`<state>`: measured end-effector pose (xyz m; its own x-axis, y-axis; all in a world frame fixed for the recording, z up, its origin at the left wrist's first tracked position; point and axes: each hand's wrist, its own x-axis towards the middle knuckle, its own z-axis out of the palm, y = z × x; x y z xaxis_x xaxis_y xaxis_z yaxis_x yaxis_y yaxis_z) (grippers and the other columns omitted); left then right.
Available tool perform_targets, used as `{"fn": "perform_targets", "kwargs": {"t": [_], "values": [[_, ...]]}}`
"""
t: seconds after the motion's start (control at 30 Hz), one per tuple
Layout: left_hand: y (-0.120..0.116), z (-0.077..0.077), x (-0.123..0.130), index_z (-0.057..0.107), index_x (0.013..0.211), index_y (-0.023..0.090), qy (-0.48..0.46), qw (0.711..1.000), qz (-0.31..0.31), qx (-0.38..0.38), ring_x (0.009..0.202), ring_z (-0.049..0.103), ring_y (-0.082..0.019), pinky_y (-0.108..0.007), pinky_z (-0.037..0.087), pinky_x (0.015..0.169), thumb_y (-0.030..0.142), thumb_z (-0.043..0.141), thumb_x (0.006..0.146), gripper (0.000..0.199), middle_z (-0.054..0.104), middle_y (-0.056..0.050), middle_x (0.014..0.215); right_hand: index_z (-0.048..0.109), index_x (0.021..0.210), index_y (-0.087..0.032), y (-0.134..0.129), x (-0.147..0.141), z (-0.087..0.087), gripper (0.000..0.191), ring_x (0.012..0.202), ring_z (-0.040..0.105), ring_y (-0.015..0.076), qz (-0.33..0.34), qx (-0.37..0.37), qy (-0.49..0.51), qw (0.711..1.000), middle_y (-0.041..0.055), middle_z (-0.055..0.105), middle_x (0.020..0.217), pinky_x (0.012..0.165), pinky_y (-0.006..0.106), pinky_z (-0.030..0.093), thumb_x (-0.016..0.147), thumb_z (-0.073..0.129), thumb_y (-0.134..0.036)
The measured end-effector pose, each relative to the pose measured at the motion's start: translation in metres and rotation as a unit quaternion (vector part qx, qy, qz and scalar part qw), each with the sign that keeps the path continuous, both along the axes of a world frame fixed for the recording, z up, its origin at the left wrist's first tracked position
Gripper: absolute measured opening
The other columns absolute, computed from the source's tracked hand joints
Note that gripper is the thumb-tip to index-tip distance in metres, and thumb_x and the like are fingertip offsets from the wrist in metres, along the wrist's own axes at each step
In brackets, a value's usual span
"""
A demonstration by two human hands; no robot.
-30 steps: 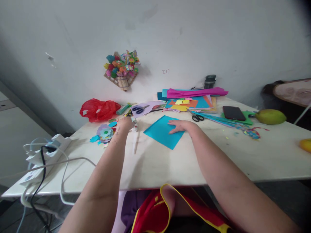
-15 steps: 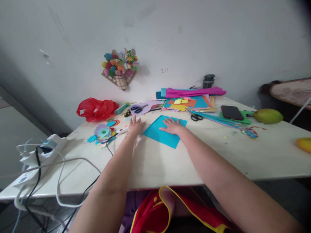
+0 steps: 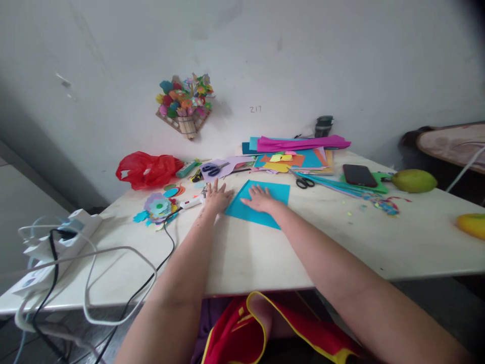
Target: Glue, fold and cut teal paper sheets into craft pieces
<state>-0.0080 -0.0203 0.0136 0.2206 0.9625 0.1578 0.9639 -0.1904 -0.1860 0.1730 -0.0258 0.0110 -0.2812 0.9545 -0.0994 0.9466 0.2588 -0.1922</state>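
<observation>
A blue sheet of paper lies on the white table in front of me. My right hand rests flat on it with fingers spread. At the sheet's left corner, my left hand lies open, fingers apart, holding nothing. Just left of that hand is a white glue gun with a black cord. Layered paper flowers sit further left. Behind the sheet are dark-handled scissors on purple paper and black-handled scissors beside blue paper strips.
A red plastic bag is at the back left, a power strip with cables at the left edge. Stacked coloured papers, a phone, a green fruit and a yellow fruit are also on the table.
The blue sheet has turned slightly under my right hand, which has shifted a little to the left. My left hand has moved slightly right, to the sheet's corner.
</observation>
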Motion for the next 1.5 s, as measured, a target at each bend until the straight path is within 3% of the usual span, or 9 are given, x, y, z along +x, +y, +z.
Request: {"fn": "perform_targets", "kwargs": {"t": [0.13,0.33,1.03,1.5], "values": [[-0.002,0.0,0.002,0.042,0.127,0.037,-0.009,1.0,-0.008,-0.01,0.133,-0.004,-0.028,-0.052,-0.002,0.105,0.047,0.02,0.087,0.047,0.029,0.005,0.142,0.007,0.141,-0.016,0.0,-0.001,-0.005,0.08,0.133,-0.008,0.0221,0.031,-0.018,-0.018,0.999,0.0036,-0.002,0.147,0.103,0.049,-0.007,0.079,0.019,-0.064],[-0.002,-0.003,0.005,0.04,0.127,0.04,-0.039,0.999,-0.022,-0.023,0.133,-0.006,-0.028,-0.052,-0.001,0.105,0.049,0.017,0.087,0.047,0.026,0.007,0.143,0.007,0.141,-0.019,0.006,0.015,-0.002,0.078,0.133,-0.008,0.0203,0.071,-0.028,-0.021,0.997,-0.0004,-0.001,0.147,0.105,0.047,-0.006,0.078,0.024,-0.062],[-0.007,0.003,0.009,0.038,0.128,0.04,-0.063,0.996,-0.037,-0.049,0.132,-0.008,-0.03,-0.055,0.0,0.103,0.05,0.02,0.087,0.046,0.016,0.005,0.146,0.005,0.141,-0.019,0.006,0.015,-0.002,0.077,0.133,-0.008,0.0192,0.079,-0.031,-0.025,0.996,-0.001,-0.003,0.147,0.105,0.047,-0.004,0.079,0.022,-0.061],[-0.005,0.002,0.01,0.042,0.123,0.045,-0.034,0.998,-0.055,-0.011,0.133,-0.008,-0.027,-0.053,-0.003,0.104,0.046,0.027,0.086,0.04,0.018,0.011,0.145,0.005,0.141,-0.019,0.005,0.014,-0.001,0.077,0.133,-0.009,0.0186,0.078,-0.031,-0.026,0.996,-0.001,-0.003,0.147,0.105,0.047,-0.005,0.079,0.021,-0.061]]}}
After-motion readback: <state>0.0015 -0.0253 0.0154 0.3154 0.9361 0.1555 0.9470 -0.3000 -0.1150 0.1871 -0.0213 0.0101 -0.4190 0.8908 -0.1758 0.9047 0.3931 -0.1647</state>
